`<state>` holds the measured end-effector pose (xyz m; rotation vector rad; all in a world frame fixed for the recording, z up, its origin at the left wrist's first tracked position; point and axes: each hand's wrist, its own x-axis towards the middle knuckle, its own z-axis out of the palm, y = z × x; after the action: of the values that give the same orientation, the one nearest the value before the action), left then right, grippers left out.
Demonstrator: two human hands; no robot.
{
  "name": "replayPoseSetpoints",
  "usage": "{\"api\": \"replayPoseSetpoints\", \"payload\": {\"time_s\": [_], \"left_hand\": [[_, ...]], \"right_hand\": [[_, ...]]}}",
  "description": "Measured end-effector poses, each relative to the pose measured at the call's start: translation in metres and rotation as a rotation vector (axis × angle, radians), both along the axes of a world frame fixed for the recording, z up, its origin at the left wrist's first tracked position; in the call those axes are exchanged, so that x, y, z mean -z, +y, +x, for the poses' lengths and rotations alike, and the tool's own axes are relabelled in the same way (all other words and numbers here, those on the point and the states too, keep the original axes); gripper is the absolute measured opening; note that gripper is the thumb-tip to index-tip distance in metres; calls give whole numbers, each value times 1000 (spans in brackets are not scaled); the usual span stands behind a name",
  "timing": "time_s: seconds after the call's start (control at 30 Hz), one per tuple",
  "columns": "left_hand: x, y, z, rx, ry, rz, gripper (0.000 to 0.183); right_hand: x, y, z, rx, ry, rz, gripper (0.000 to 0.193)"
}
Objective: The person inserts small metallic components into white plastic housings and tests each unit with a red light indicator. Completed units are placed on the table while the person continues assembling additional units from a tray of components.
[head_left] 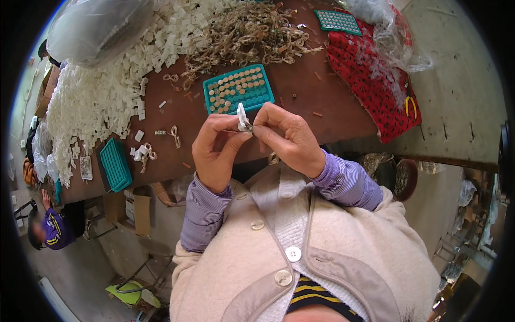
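My left hand (216, 153) is closed in a pinch on a small white plastic piece (241, 112), which stands up between thumb and fingers above the table's near edge. Closed against its lower end are the thumb and fingers of my right hand (289, 137), where a tiny dark, metallic-looking bit (248, 127) shows. What exactly the right fingertips pinch is too small to make out. Just beyond both hands lies a teal tray (263, 100) with rows of round tan discs (236, 83) in its wells; some wells at its near right side hold none.
A large heap of white plastic pieces (107, 86) covers the table's left side. Bundled wires (247, 35) lie at the back. Another teal tray (116, 165) sits front left. At right are red cloth (351, 70) and yellow-handled pliers (411, 107). Another person (56, 228) is at far left.
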<state>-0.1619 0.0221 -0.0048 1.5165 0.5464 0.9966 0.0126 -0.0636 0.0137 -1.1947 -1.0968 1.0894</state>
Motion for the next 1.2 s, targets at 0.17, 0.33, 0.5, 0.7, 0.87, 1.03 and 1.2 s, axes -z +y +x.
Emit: {"api": "replayPoseSetpoints", "payload": {"time_s": [0.17,0.33,0.5,0.7,0.87,1.03,1.2], "left_hand": [[-3,11,-9,164,70,69,27],[-22,11,-6,268,371,293,25],[-24,-23,8,105,364,121,21],[-19,-35,15,39,223,-300,27],[-16,-34,13,-13,256,-278,30],[-5,-22,2,131,10,-670,27],[5,-15,-9,300,-194,-1007,23]], "right_hand": [[-15,-10,19,-170,-285,62,7],[-16,-15,38,-227,-613,283,12],[-11,-27,45,-63,-762,407,14],[0,-26,35,255,-835,432,20],[6,-22,29,258,-902,432,19],[8,-22,23,243,-858,429,20],[4,-23,17,244,-747,420,17]]}}
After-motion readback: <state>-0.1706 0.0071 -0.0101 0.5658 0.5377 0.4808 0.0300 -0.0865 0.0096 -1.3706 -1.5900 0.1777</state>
